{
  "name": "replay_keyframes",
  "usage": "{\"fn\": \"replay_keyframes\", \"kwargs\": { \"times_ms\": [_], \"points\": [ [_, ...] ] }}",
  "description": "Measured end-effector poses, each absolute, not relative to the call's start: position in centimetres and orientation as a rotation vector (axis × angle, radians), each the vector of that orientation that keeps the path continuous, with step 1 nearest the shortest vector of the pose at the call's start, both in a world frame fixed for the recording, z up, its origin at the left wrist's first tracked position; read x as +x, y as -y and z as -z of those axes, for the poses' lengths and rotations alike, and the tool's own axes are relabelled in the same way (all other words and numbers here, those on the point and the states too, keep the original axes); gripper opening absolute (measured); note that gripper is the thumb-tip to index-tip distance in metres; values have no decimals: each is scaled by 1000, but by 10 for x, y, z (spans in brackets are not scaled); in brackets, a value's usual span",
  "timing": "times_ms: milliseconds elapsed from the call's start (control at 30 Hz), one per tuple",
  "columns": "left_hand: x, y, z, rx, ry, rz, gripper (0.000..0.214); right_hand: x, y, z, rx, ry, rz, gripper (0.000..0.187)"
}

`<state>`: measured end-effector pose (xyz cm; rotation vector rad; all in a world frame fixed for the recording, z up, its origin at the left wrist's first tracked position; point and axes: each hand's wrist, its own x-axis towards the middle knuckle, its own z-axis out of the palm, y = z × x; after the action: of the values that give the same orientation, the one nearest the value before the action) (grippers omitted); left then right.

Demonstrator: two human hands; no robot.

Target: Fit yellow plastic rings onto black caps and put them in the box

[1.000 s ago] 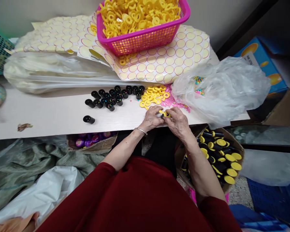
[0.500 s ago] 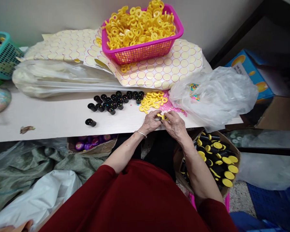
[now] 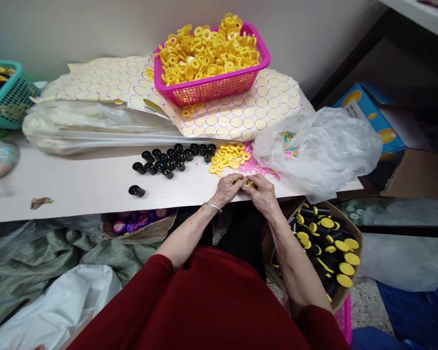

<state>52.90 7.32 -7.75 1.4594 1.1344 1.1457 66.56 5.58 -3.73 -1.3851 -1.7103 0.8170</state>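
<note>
At the table's front edge my left hand [image 3: 228, 189] and my right hand [image 3: 262, 192] meet with fingers closed. Pinched between them is a yellow ring-shaped cap [image 3: 247, 183], mostly covered by the fingers; anything beneath it is hidden. Just beyond my hands lies a pile of yellow ring caps [image 3: 227, 158] with short tabs. Small pink beads [image 3: 257, 166] are spread to the right of that pile. On the left stands a cluster of black tubes [image 3: 168, 171], some with coloured bits inside. A single black tube [image 3: 136, 191] sits apart, closer to the front edge.
Behind is a pink basket [image 3: 211, 91] heaped with yellow caps, on sticker sheets [image 3: 277, 97]. A clear plastic bag [image 3: 317, 150] with coloured beads lies right. Below right, a carton [image 3: 356, 228] holds black tubes with yellow caps. A teal basket [image 3: 14, 102] stands far left.
My fingers have closed further over the yellow cap, so less of it shows. The hands stay together in about the same place, while the whole view has shifted slightly.
</note>
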Motion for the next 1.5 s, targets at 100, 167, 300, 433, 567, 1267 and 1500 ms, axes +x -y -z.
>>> {"fn": "replay_keyframes", "kwargs": {
  "times_ms": [100, 167, 300, 433, 567, 1267, 1500],
  "points": [
    [529, -72, 76, 1461, -1152, -1154, 24, 662, -53, 43, -1358, 1329, -1099, 33],
    [529, -72, 74, 1457, -1151, -1139, 24, 656, -52, 47, -1375, 1072, -1219, 39],
    [530, -72, 66, 1367, -1163, -1127, 22, 646, -56, 50, -1411, 839, -1290, 42],
    [535, -70, 61, 1218, -1176, -1106, 18, 645, -59, 49, -1398, 763, -1351, 37],
    [537, -66, 59, 1133, -1215, -1123, 17, 648, -60, 47, -1403, 752, -1397, 34],
    [553, -37, 35, 927, -1026, -1101, 59, 646, -10, 26, -1000, 234, -1471, 38],
    [563, -3, 15, 1174, -819, -931, 33, 670, 35, 14, -1054, 326, -1493, 42]
  ]
}}
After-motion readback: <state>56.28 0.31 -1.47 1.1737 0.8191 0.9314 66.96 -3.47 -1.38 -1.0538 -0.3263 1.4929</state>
